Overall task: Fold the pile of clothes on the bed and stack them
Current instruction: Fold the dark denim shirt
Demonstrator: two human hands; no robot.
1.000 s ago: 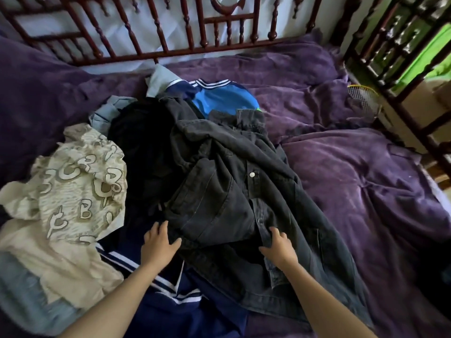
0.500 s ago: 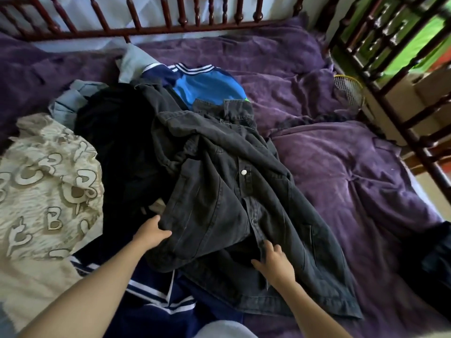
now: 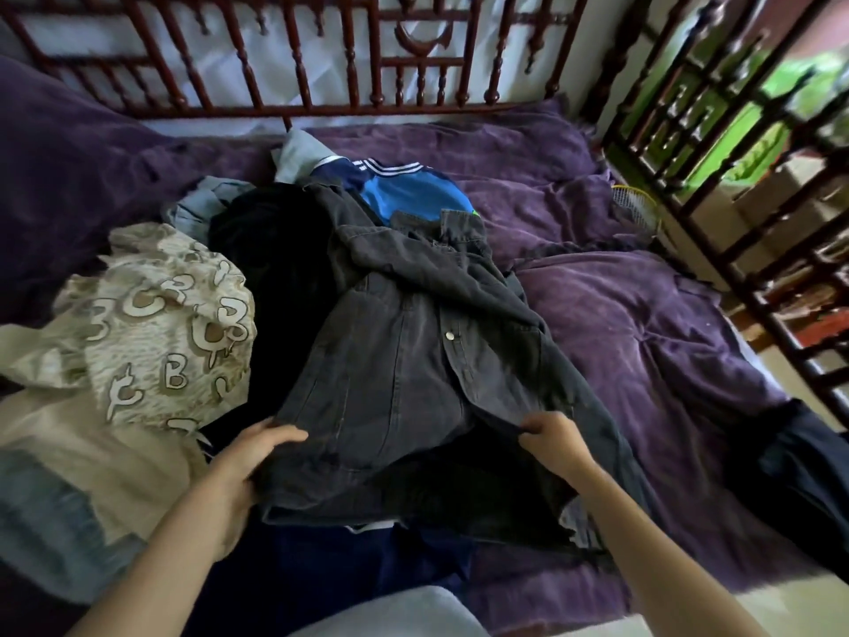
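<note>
Dark denim jacket (image 3: 413, 360) on top of pile, bed centre | left hand (image 3: 250, 471) curls round near hem; right hand (image 3: 553, 441) pinches front placket | likely lifting it clear to spread for folding.

This is a bedroom in a home. A bed (image 3: 643, 342) under rumpled purple bedding fills the view. A dark red wooden rail (image 3: 349, 108) of turned spindles runs along its far edge, and a matching lattice screen (image 3: 716, 144) along its right edge. Everyday clothes are heaped on the left half: a dark denim jacket (image 3: 413, 360), a cream letter-print top (image 3: 151, 342) and a blue sports shirt (image 3: 413, 195).
</note>
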